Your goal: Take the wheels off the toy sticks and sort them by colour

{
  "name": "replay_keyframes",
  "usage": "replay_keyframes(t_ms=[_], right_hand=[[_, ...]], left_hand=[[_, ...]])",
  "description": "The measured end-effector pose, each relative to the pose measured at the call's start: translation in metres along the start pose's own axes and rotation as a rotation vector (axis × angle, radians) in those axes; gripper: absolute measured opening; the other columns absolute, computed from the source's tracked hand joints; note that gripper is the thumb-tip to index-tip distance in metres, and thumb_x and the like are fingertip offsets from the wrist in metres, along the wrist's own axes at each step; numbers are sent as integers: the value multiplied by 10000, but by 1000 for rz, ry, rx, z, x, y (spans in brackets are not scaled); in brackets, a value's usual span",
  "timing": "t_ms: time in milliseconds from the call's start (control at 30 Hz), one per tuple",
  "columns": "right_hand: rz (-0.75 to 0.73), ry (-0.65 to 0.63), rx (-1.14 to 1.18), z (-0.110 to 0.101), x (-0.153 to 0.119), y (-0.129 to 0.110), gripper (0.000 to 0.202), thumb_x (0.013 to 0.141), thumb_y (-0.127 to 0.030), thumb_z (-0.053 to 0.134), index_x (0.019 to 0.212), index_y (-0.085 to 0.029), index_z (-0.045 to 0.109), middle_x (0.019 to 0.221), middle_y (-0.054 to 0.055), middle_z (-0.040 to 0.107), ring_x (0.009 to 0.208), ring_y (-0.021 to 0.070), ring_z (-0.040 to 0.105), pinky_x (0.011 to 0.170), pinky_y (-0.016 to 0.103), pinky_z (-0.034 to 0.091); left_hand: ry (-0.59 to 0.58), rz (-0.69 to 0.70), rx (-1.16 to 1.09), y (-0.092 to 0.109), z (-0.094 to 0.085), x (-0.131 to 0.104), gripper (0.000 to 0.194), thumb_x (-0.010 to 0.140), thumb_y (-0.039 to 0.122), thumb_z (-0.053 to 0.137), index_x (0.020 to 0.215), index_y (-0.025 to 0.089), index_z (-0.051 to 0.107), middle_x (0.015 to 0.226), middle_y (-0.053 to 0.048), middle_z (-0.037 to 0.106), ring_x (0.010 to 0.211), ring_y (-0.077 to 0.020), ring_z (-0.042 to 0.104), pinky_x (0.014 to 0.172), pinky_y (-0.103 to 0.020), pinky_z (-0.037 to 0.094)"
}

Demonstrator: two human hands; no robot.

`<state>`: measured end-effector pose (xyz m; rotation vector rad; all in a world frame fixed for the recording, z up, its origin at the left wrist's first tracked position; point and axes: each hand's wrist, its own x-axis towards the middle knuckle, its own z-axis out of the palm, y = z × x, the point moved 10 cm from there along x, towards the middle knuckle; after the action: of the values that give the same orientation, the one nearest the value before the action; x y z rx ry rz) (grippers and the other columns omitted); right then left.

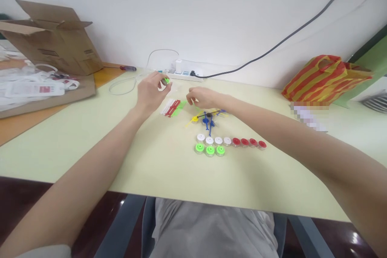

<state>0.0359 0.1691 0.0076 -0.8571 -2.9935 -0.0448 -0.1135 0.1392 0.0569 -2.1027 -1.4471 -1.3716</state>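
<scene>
Above the table's far side, my left hand point(151, 92) pinches a small round piece with a green top point(165, 81) between thumb and fingers. To its right, my right hand point(203, 97) hangs low with its fingers curled together; whatever they may hold is hidden. Between and below the hands lie thin white sticks point(167, 107), red sticks point(173, 108) and green sticks point(180, 107), sorted by colour. Blue, yellow and black pieces point(208, 119) form a loose pile under my right wrist. Nearer me stand rows of white discs point(209, 141), red discs point(244, 142) and green discs point(210, 151) with clear bases.
An open cardboard box point(60, 44) and white packaging point(33, 84) occupy the left. A screwdriver point(128, 68) lies at the back, near a power strip point(187, 75) with a black cable point(272, 48). A striped red-yellow bag point(323, 80) stands at right.
</scene>
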Motion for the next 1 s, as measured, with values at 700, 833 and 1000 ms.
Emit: replay_keyframes(t_ms=[700, 833, 1000], right_hand=[[96, -38, 191, 16, 19, 9, 167, 828, -95, 722, 947, -102, 838, 929, 100, 816, 811, 185, 698, 711, 252, 470], [58, 0, 182, 14, 27, -7, 174, 816, -106, 726, 950, -96, 837, 928, 105, 815, 816, 197, 695, 722, 270, 467], [59, 22, 174, 13, 30, -12, 165, 831, -112, 711, 948, -92, 827, 918, 100, 802, 811, 189, 678, 736, 269, 453]], left_hand=[[4, 25, 3, 0, 1, 0, 58, 926, 293, 688, 961, 255, 715, 855, -3, 680, 709, -169, 567, 716, -326, 443], [-10, 7, 5, 1, 2, 0, 51, 926, 291, 692, 957, 252, 707, 861, -7, 676, 716, -174, 570, 733, -334, 449], [-29, -23, -8, 0, 3, 0, 44, 933, 283, 688, 966, 257, 699, 881, -7, 672, 741, -177, 573, 756, -331, 450]])
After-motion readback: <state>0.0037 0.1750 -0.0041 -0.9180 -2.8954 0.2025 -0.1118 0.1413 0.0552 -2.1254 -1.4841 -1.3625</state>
